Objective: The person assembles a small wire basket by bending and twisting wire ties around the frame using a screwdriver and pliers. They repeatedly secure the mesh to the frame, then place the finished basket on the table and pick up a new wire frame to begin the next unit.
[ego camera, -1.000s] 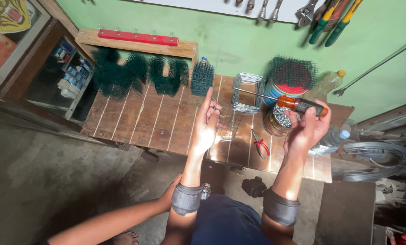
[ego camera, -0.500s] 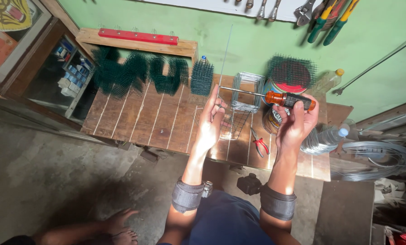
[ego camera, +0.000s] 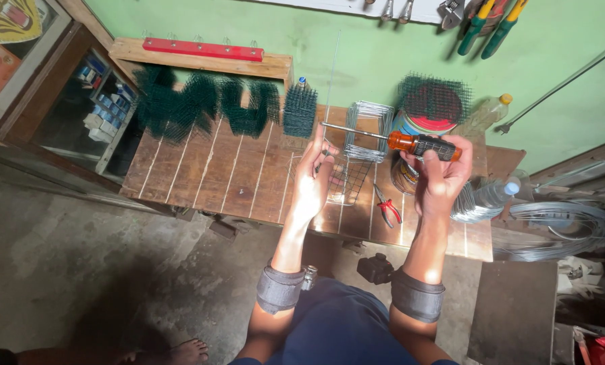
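Orange and black mark the handle of the screwdriver [ego camera: 420,144], gripped in the closed fist of the right hand [ego camera: 441,177] right of centre in the frame. Its metal shaft runs level toward the left, and the tip meets the fingers of the left hand [ego camera: 314,181], which pinch a thin upright wire [ego camera: 333,74] rising against the green wall. Half a second ago the screwdriver lay in much the same level line between the hands; a second ago it was held only at the right, with the left hand open and apart from it. The other person's arm that crossed the lower left a second ago has gone; a bare foot [ego camera: 189,352] shows at the bottom edge now.

Grey bands wrap both wrists near the bottom of the frame. Just beyond the hands, on the wooden plank table [ego camera: 208,182], red-handled pliers [ego camera: 387,211] lie between the two forearms, beside a flat wire grid [ego camera: 351,181]. A clear plastic bottle [ego camera: 491,196] lies to the right of the right hand. Farther back stand a bent silver wire frame [ego camera: 368,128], a small dark green mesh block [ego camera: 299,110] and a round tin [ego camera: 429,115] wrapped in green mesh. Folded green mesh pieces [ego camera: 204,105] line the table's far left edge. Hand tools hang on the wall at the upper right.
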